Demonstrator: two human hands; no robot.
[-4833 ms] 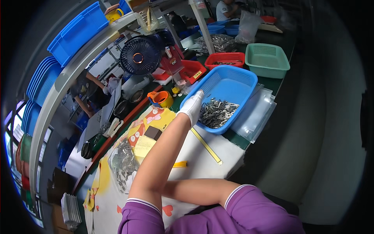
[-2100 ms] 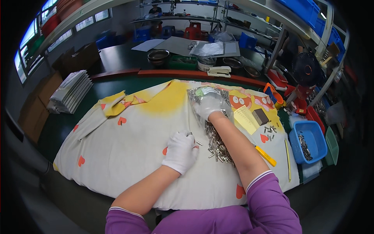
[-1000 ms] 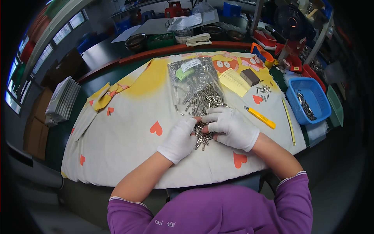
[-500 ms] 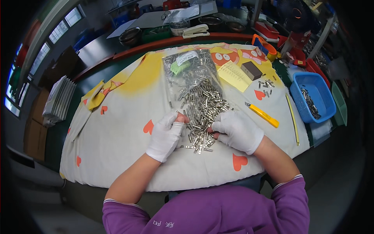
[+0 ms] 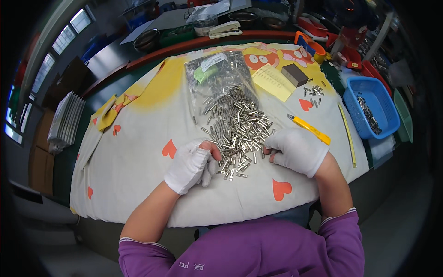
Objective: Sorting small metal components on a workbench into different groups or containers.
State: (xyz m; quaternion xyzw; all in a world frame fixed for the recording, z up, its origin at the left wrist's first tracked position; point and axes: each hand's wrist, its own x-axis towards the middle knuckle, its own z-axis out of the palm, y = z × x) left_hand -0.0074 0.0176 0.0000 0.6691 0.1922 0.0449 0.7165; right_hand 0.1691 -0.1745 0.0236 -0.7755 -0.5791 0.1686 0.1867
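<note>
A heap of small silvery metal pieces (image 5: 242, 124), narrow and with holes in some flat ends, spills from a clear plastic bag (image 5: 196, 99) onto the cloth. At the heap's near left edge is my left hand (image 5: 190, 167), in a white glove with bare fingertips, its fingers curled in and the thumb bent over them. On the right side my right hand (image 5: 297, 150), gloved the same way, has its fingertips drawn together just beside the heap. Whatever either hand may hold is hidden. A yellow utility knife (image 5: 310, 129) lies behind my right hand.
Beyond the knife lie a yellow note (image 5: 274, 83), a dark block (image 5: 294, 75) and a few loose metal pieces (image 5: 314, 91). A blue basket (image 5: 373, 108) with metal parts stands at the right, past a yellow strip (image 5: 347, 134). Stacked white sheets (image 5: 67, 122) stand far left.
My right hand has drawn away from the heap to the right. My left hand has shifted slightly left and toward me. Fewer pieces are covered by the hands now.
</note>
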